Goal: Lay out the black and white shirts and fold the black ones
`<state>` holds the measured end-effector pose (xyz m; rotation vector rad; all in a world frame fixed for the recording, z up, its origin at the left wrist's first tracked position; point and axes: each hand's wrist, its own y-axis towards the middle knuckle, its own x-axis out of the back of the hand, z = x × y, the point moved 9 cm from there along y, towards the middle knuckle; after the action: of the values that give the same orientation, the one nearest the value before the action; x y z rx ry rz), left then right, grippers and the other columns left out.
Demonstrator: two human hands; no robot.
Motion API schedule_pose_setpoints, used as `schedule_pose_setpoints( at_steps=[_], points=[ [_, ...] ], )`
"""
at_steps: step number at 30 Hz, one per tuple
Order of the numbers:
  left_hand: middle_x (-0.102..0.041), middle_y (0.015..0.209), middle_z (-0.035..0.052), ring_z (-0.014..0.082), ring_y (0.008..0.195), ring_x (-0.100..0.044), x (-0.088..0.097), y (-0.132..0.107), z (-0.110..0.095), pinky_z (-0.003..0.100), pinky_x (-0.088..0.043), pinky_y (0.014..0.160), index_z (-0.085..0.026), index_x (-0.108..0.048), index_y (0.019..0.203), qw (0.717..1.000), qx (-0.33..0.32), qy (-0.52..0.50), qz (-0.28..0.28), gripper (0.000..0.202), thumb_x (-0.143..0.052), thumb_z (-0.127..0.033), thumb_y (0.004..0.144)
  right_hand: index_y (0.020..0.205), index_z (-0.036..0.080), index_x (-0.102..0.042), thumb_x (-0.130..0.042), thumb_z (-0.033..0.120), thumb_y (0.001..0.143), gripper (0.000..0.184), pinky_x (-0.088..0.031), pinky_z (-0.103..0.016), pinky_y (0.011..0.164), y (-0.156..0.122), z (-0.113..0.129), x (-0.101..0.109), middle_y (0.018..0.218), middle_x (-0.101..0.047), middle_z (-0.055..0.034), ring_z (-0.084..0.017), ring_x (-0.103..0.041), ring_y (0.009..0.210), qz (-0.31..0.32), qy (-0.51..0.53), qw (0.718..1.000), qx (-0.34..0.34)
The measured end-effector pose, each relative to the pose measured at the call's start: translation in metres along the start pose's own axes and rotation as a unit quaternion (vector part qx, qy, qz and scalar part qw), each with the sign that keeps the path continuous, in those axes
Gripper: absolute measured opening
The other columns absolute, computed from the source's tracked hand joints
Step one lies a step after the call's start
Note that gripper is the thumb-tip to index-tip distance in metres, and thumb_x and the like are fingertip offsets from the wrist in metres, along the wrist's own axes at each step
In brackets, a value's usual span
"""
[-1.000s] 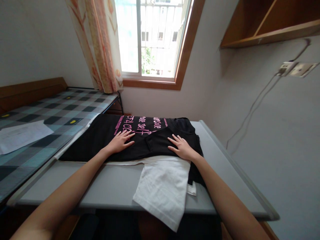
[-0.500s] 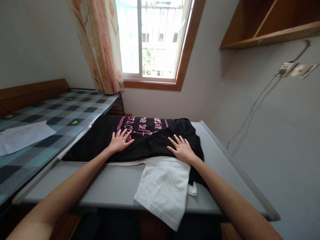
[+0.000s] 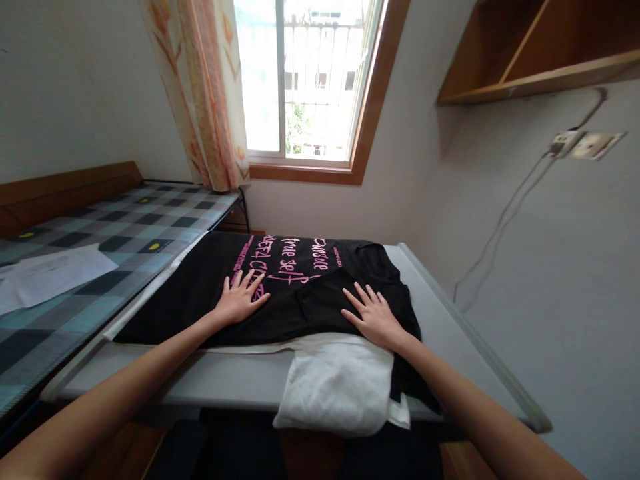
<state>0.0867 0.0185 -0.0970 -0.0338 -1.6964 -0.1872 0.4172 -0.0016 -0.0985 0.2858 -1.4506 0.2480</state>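
The left hand (image 3: 241, 304) and right hand (image 3: 373, 317) lie palm-down, fingers spread, on the black shirt (image 3: 310, 310) beneath them, seemingly to keep it flat, while white cloth (image 3: 337, 387) nearer than the right hand overhangs the grey table (image 3: 235, 377).

Had a shirt (image 3: 295, 300) spread on the surface (image 3: 437, 313), with a cloth (image 3: 335, 383) partly beneath it and over the near edge. Rested the left hand (image 3: 243, 301) on the shirt and the right hand (image 3: 371, 317) nearer the collar (image 3: 377, 260). Had a bed (image 3: 163, 223) at left with papers (image 3: 63, 275) on it, a window (image 3: 320, 87) behind with a curtain (image 3: 205, 100) at its left, and a shelf (image 3: 540, 57) above a socket (image 3: 593, 145) at right.
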Motion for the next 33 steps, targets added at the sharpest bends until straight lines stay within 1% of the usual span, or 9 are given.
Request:
schedule_pose_setpoints(
  at_steps=[3, 5, 7, 10, 18, 21, 24, 28, 33],
  points=[
    [-0.044, 0.146, 0.0114, 0.0356, 0.137, -0.034, 0.021, -0.005, -0.005, 0.057, -0.026, 0.111, -0.025, -0.048, 0.139, 0.994, -0.061, -0.068, -0.06, 0.063, -0.051, -0.059, 0.086, 0.148, 0.027, -0.037, -0.034, 0.066, 0.091, 0.07, -0.021, -0.056, 0.113, 0.0, -0.004, 0.012, 0.158, -0.024, -0.0113, -0.035, -0.02, 0.144, -0.016, 0.054, 0.998, 0.018],
    [-0.059, 0.125, 0.0099, 0.0277, 0.119, -0.052, 0.034, -0.011, -0.013, 0.045, -0.04, 0.103, -0.023, -0.06, 0.122, 0.979, -0.135, -0.137, -0.065, 0.047, -0.053, -0.053, 0.086, 0.136, 0.024, -0.053, -0.042, 0.064, 0.089, 0.062, -0.027, -0.052, 0.112, -0.002, -0.005, 0.027, 0.152, -0.035, -0.0128, -0.033, -0.029, 0.14, -0.033, 0.105, 0.992, 0.056],
    [-0.065, 0.096, 0.0054, 0.02, 0.09, -0.061, 0.038, -0.02, -0.022, 0.033, -0.05, 0.083, -0.022, -0.065, 0.102, 0.962, -0.183, -0.204, -0.011, 0.035, -0.052, -0.05, 0.088, 0.109, 0.023, -0.067, -0.053, 0.062, 0.084, 0.049, -0.035, -0.044, 0.108, -0.006, -0.006, 0.041, 0.137, -0.049, -0.0124, -0.03, -0.042, 0.131, -0.025, 0.156, 0.982, 0.108],
    [-0.059, 0.074, 0.0001, 0.0137, 0.066, -0.055, 0.036, -0.033, -0.041, 0.025, -0.046, 0.062, -0.019, -0.064, 0.088, 0.942, -0.198, -0.259, 0.079, 0.032, -0.057, -0.05, 0.086, 0.079, 0.021, -0.067, -0.069, 0.061, 0.073, 0.04, -0.042, -0.039, 0.1, -0.012, -0.01, 0.049, 0.114, -0.057, -0.0092, -0.026, -0.052, 0.113, 0.03, 0.203, 0.967, 0.149],
    [-0.059, 0.078, -0.0003, 0.0131, 0.068, -0.053, 0.038, -0.044, -0.118, 0.023, -0.039, 0.062, -0.019, -0.066, 0.086, 0.936, -0.26, -0.217, 0.099, 0.032, -0.067, -0.05, 0.077, 0.083, 0.022, -0.067, -0.075, 0.032, 0.069, 0.019, -0.038, -0.038, 0.099, -0.021, -0.015, 0.048, 0.111, -0.054, -0.0061, -0.024, -0.05, 0.108, 0.1, 0.208, 0.959, 0.162],
    [-0.061, 0.081, -0.0005, 0.0134, 0.071, -0.054, 0.037, -0.042, -0.136, 0.023, -0.039, 0.064, -0.02, -0.064, 0.083, 0.933, -0.277, -0.212, 0.093, 0.018, -0.066, -0.037, 0.077, 0.086, 0.022, -0.067, -0.07, 0.023, 0.069, 0.017, -0.039, -0.036, 0.099, -0.023, -0.017, 0.049, 0.113, -0.053, -0.0057, -0.023, -0.051, 0.108, 0.102, 0.212, 0.958, 0.162],
    [-0.06, 0.077, -0.0012, 0.0122, 0.066, -0.053, 0.035, -0.033, -0.138, 0.023, -0.039, 0.061, -0.02, -0.061, 0.085, 0.931, -0.248, -0.249, 0.097, 0.01, -0.056, -0.028, 0.083, 0.088, 0.022, -0.068, -0.069, 0.024, 0.07, 0.019, -0.04, -0.036, 0.099, -0.025, -0.02, 0.051, 0.114, -0.053, -0.006, -0.023, -0.053, 0.107, 0.102, 0.214, 0.958, 0.159],
    [-0.06, 0.077, -0.0014, 0.0133, 0.067, -0.055, 0.04, -0.024, -0.125, 0.024, -0.041, 0.063, -0.021, -0.057, 0.096, 0.929, -0.184, -0.311, 0.074, 0.018, -0.048, -0.036, 0.09, 0.09, 0.021, -0.069, -0.068, 0.023, 0.069, 0.021, -0.041, -0.034, 0.098, -0.025, -0.023, 0.054, 0.113, -0.055, -0.0067, -0.023, -0.055, 0.106, 0.104, 0.22, 0.958, 0.155],
    [-0.06, 0.086, -0.0013, 0.0152, 0.074, -0.057, 0.038, -0.052, -0.115, 0.025, -0.044, 0.067, -0.025, -0.052, 0.12, 0.932, -0.222, -0.249, 0.138, 0.044, -0.06, -0.026, 0.077, 0.088, 0.02, -0.068, -0.054, 0.025, 0.081, 0.016, -0.047, -0.031, 0.087, -0.02, -0.031, 0.06, 0.103, -0.062, -0.006, -0.019, -0.061, 0.092, 0.059, 0.237, 0.958, 0.147]
  ],
)
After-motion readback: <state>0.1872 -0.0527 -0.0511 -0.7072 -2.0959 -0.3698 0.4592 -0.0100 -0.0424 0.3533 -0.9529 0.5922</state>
